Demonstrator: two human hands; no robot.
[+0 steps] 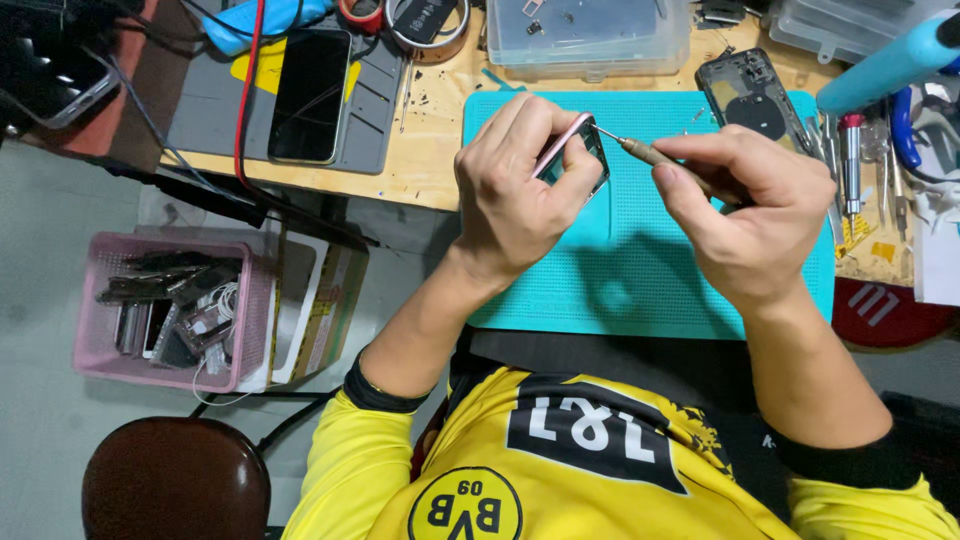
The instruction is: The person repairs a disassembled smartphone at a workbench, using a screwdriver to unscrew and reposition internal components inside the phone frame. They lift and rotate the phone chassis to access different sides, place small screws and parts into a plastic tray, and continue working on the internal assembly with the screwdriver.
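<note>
My left hand (515, 185) grips a pink phone frame (577, 150), held tilted above a teal work mat (640, 280). My right hand (750, 210) holds a thin screwdriver (650, 153) like a pen. The screwdriver's tip touches the upper corner of the frame. Much of the frame is hidden behind my left fingers. My sleeves are yellow with black cuffs.
A black phone (310, 95) lies on a grey mat at the left. A dark phone back housing (752, 100) rests at the mat's upper right, beside several tools (860, 160). A clear plastic box (590, 35) stands behind. On the floor are a pink basket (170, 310) of parts and a brown stool (175, 480).
</note>
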